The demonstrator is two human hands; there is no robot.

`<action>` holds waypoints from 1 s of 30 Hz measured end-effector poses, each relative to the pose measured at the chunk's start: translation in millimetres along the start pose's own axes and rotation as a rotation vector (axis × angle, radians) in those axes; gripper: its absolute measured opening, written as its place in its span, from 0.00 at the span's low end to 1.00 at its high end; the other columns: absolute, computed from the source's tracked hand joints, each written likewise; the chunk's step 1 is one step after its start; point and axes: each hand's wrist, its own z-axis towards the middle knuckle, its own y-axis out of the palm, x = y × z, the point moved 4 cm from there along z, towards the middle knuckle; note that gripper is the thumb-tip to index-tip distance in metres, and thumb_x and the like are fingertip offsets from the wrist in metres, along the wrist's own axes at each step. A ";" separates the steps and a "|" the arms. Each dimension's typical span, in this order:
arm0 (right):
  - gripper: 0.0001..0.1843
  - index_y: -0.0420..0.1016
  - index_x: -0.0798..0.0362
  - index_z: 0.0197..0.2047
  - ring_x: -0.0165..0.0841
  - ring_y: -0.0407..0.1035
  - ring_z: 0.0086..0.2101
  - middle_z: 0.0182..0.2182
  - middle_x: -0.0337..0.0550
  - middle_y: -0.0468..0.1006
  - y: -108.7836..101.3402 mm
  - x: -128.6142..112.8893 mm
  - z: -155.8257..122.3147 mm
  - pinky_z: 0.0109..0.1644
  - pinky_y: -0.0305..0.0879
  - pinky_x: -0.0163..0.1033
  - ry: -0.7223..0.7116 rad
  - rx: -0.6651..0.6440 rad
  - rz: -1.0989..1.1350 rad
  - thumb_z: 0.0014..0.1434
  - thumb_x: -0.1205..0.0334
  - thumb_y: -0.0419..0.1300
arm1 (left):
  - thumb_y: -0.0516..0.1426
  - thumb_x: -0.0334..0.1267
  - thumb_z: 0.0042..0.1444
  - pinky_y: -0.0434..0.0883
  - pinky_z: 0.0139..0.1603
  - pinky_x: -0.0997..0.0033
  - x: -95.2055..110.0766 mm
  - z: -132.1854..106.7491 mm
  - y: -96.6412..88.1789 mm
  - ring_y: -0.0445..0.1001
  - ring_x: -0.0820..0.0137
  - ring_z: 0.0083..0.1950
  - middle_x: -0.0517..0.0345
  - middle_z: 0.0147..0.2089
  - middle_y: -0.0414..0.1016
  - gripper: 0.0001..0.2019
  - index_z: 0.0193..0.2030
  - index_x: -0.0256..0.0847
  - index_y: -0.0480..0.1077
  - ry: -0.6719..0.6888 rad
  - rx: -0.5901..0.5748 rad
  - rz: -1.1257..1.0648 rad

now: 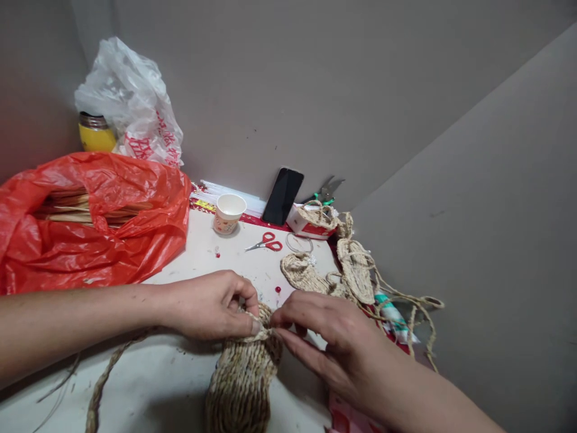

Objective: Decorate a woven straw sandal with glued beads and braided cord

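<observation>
A woven straw sandal (243, 379) with rows of twisted cord lies lengthwise in front of me, its near end cut off by the bottom of the view. My left hand (216, 307) is closed, thumb and forefinger pinching the pale braided band at the sandal's far end. From the other side, my right hand (320, 337) pinches the same band at its right edge with thumb and fingertips. Whether a thin strand lies between those fingertips is too small to tell. A straw cord (101, 385) trails on the table left of the sandal.
A red plastic bag (148, 252) of straw fills the left side. Behind are a paper cup (229, 213), red-handled scissors (265, 242), a phone (282, 195) leaning on the wall, and pliers (331, 187). More woven straw soles (356, 270) and loose cords lie right.
</observation>
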 end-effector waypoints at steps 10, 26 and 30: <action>0.12 0.73 0.49 0.46 0.27 0.70 0.25 0.27 0.36 0.78 15.3 7.2 -16.3 0.30 0.63 0.31 0.214 -0.016 0.092 0.61 0.67 0.53 | 0.55 0.34 0.51 0.48 0.20 0.77 6.4 -1.7 1.2 0.52 0.78 0.21 0.71 0.19 0.52 0.03 0.34 0.39 0.66 0.003 0.022 0.057; 0.11 0.72 0.52 0.32 0.26 0.55 0.19 0.18 0.33 0.64 35.0 9.4 -11.9 0.24 0.52 0.31 0.345 -0.099 0.044 0.61 0.63 0.50 | 0.55 0.38 0.53 0.52 0.24 0.77 9.0 -1.7 3.5 0.53 0.77 0.25 0.68 0.23 0.57 0.06 0.32 0.37 0.67 0.076 0.059 0.116; 0.10 0.71 0.52 0.29 0.26 0.53 0.19 0.17 0.32 0.62 33.9 9.0 -11.3 0.23 0.51 0.31 0.360 -0.098 0.050 0.59 0.64 0.51 | 0.53 0.40 0.55 0.55 0.27 0.76 9.8 -0.4 2.0 0.56 0.76 0.27 0.65 0.26 0.60 0.09 0.31 0.36 0.68 0.092 0.052 0.110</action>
